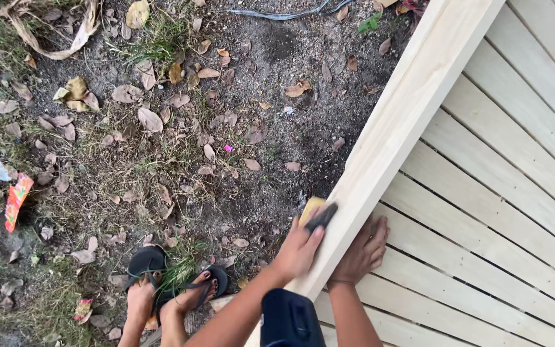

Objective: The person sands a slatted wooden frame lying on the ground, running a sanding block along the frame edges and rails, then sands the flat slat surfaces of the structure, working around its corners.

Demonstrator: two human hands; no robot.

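A long pale wooden rail (412,109) runs diagonally from bottom centre to top right, edging a panel of pale wooden slats (502,193). My left hand (298,249) presses a yellow sanding block with a dark face (316,213) against the rail's outer edge. My right hand (362,250) lies flat, fingers spread, on the rail's inner side where it meets the slats, holding nothing.
Left of the rail is bare soil (271,71) with dry leaves, patchy grass and an orange wrapper (16,200). My feet in black flip-flops (146,265) stand at bottom left. A thin cable (284,14) lies at the top. A dark object (288,319) hangs near my chest.
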